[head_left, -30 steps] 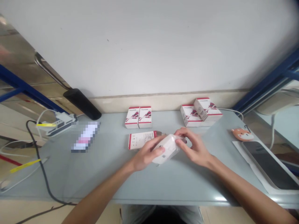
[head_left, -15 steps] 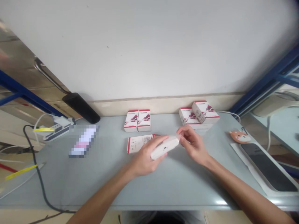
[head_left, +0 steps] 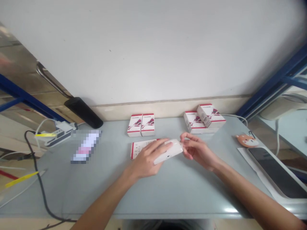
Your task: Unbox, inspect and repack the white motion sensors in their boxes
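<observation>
A white, block-shaped item [head_left: 169,155] with a small dark mark is just right of the frame's centre, low, above the worktop [head_left: 168,195]. The left hand [head_left: 146,159] holds it around its left end; the right hand [head_left: 198,150] has its fingers bent close at its right end, though whether they pinch anything is unclear. Partly behind the left hand lies a red-and-white carton [head_left: 136,150]. Two upright-printed cartons [head_left: 148,125] sit side by side at upper centre; a smartphone [head_left: 275,172] lies lower right.
</observation>
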`<state>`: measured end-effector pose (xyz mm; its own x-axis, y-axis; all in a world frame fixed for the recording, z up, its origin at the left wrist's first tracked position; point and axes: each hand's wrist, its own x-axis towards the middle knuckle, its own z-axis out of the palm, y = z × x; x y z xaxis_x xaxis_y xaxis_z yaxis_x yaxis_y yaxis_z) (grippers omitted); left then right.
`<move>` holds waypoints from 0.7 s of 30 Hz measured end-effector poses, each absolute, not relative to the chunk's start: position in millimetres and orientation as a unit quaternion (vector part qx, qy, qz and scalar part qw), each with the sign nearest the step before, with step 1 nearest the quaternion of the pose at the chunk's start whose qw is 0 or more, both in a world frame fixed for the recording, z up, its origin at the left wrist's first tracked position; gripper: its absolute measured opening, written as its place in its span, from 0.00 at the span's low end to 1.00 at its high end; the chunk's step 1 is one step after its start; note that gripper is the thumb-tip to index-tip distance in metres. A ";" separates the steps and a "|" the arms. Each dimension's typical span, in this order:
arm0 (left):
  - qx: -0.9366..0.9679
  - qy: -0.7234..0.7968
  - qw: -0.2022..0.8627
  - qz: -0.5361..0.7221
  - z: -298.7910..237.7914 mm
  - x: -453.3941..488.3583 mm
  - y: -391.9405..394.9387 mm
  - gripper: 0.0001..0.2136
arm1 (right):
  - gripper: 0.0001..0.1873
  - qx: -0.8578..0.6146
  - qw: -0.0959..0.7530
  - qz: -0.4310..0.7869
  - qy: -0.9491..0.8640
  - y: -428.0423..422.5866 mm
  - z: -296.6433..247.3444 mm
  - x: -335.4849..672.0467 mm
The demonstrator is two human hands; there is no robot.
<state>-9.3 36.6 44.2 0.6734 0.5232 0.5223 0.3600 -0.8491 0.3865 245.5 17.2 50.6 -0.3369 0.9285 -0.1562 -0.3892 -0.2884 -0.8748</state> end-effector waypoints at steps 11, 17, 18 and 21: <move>0.746 0.337 0.465 0.338 63.2 -10.2 31.3 0.23 | 0.12 -0.308 0.404 0.724 -0.467 16.7 58.7 255.6; 0.579 0.354 0.666 0.309 72.7 -6.3 29.7 0.27 | 0.13 -0.394 0.466 0.506 -0.610 15.7 53.8 253.9; 0.545 0.351 0.699 0.303 72.0 -5.0 29.5 0.27 | 0.12 -0.404 0.486 0.449 -0.632 15.3 51.3 254.0; 0.446 0.326 0.779 0.296 68.7 -1.2 29.7 0.25 | 0.22 -0.387 0.521 0.291 -0.703 14.1 43.9 256.0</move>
<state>-1.2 29.7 68.7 0.6114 0.7527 -0.2441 -0.1711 0.4270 0.8879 256.0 14.1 43.9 -0.1572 0.8470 0.5078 0.2396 0.5315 -0.8124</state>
